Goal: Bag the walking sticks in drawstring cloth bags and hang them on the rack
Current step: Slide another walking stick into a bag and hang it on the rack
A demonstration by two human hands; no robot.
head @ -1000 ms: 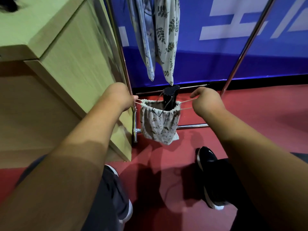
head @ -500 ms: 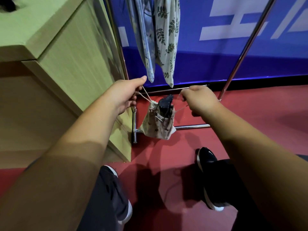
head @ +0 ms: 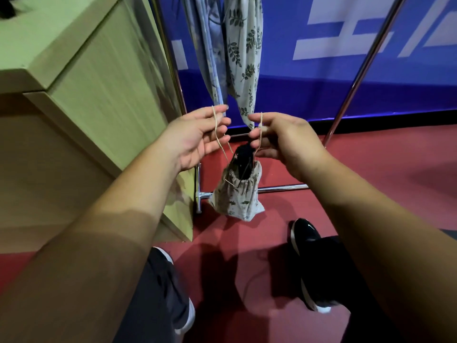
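A small floral drawstring bag (head: 237, 196) hangs between my hands just above the red floor. The black end of a folded walking stick (head: 243, 154) pokes out of its gathered mouth. My left hand (head: 195, 137) is held palm inward with fairly straight fingers, and the tan drawstring (head: 217, 129) is looped over its top digits. My right hand (head: 284, 139) pinches the other drawstring loop near its fingertips. Both hands are close together above the bag, in front of the metal rack (head: 282, 187). Two long floral bags (head: 243, 58) hang from the rack above.
A light wooden cabinet (head: 99, 82) stands close on the left, next to the rack's left post (head: 173, 70). A slanted rack pole (head: 358, 78) rises on the right before a blue banner wall (head: 321, 90). My black shoe (head: 304, 233) stands on the red floor (head: 383, 169).
The strings were pulled sideways, cinching the bag's mouth round the stick. Both hands then rose and came together, and the left hand's fingers have straightened; the bag now dangles lower.
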